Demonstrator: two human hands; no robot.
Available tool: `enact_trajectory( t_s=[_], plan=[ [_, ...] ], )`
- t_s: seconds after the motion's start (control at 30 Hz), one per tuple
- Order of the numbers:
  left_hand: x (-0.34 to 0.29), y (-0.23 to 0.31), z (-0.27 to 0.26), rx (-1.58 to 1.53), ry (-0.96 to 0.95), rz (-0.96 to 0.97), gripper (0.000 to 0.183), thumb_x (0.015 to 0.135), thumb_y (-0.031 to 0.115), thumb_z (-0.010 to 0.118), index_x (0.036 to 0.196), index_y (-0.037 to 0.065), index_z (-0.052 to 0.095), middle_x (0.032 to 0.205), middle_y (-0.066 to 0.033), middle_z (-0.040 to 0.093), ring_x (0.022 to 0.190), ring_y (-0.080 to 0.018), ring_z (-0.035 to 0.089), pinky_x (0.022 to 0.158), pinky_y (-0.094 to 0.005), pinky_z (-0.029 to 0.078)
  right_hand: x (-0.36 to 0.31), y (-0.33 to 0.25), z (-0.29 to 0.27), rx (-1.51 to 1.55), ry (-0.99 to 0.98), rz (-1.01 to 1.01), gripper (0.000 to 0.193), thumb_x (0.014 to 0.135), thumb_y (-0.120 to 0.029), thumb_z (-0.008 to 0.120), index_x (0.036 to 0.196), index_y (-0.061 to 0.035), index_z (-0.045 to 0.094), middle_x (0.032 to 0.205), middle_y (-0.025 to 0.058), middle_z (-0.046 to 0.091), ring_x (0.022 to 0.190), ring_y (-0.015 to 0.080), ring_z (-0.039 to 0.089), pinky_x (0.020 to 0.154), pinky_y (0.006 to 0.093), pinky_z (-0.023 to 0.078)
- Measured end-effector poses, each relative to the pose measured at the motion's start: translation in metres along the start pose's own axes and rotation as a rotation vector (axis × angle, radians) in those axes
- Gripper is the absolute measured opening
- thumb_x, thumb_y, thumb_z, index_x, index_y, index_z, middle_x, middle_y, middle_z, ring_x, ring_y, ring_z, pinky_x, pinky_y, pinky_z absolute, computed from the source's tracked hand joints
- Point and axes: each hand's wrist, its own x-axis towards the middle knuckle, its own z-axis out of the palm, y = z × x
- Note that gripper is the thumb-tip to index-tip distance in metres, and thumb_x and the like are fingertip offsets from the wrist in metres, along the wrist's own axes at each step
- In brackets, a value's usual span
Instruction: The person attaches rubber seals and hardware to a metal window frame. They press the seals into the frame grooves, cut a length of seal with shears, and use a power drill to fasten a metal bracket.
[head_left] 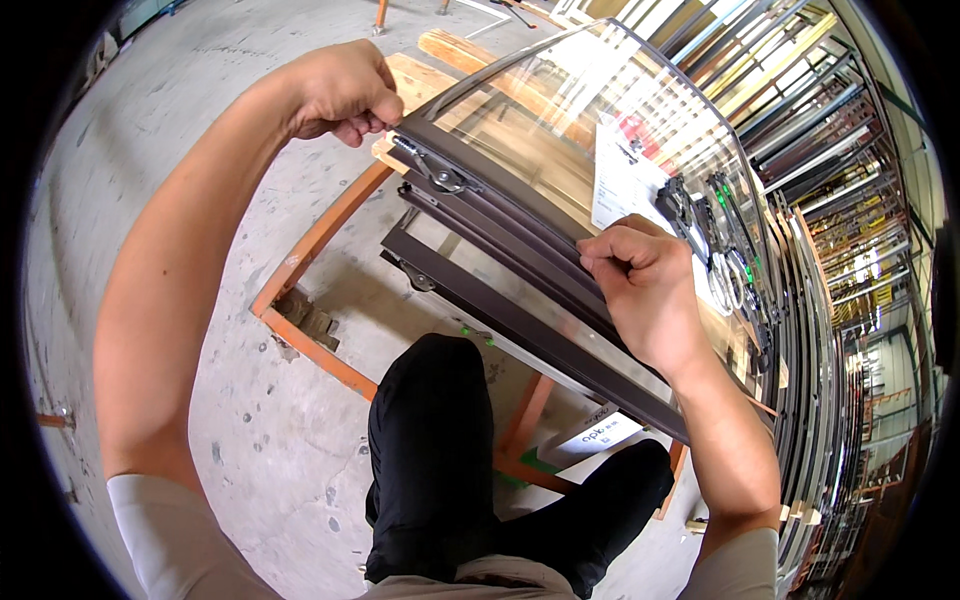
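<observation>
A glazed window sash with a dark brown frame (pixel 500 200) lies in front of me, its near edge running from upper left to lower right. At the sash's left corner my left hand (pixel 340 95) is closed, thumb and fingertips pressed together. My right hand (pixel 645 285) is closed in a pinch over the same near edge, farther right. What either hand pinches is too small or hidden. A metal roller fitting (pixel 445 179) sits on the edge near the left corner. Beneath lies a second dark sash (pixel 510 330) with a similar fitting.
On the glass rest a white paper sheet (pixel 617 180) and several black hardware pieces (pixel 700 225) with cords. Wooden boards (pixel 455 50) and an orange stand (pixel 320 245) are under the sashes. A white box (pixel 590 437) sits below. Racks of long profiles (pixel 810 130) line the right.
</observation>
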Motion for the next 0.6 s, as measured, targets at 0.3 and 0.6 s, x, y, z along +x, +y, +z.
enact_trajectory(
  t_s=[0.3, 0.6],
  plan=[
    [-0.003, 0.004, 0.000, 0.019, 0.012, 0.007, 0.009, 0.069, 0.003, 0.069, 0.068, -0.005, 0.063, 0.056, -0.0058, 0.057, 0.040, -0.0126, 0.051, 0.040, -0.0270, 0.046, -0.039, 0.022, -0.031, 0.005, 0.016, 0.029, 0.009, 0.080, 0.011, 0.068, 0.083, 0.0028, 0.069, 0.081, 0.0154, 0.066, 0.072, 0.0279, 0.066, 0.065, 0.0329, 0.053],
    [-0.001, 0.005, 0.000, 0.043, 0.008, 0.005, 0.009, 0.070, 0.003, 0.067, 0.065, -0.002, 0.061, 0.055, -0.0041, 0.054, 0.043, -0.0110, 0.051, 0.038, -0.0263, 0.044, -0.085, 0.046, -0.067, -0.010, 0.051, 0.077, 0.009, 0.081, 0.011, 0.069, 0.078, 0.0039, 0.064, 0.079, 0.0151, 0.063, 0.070, 0.0297, 0.065, 0.063, 0.0341, 0.051]
  ],
)
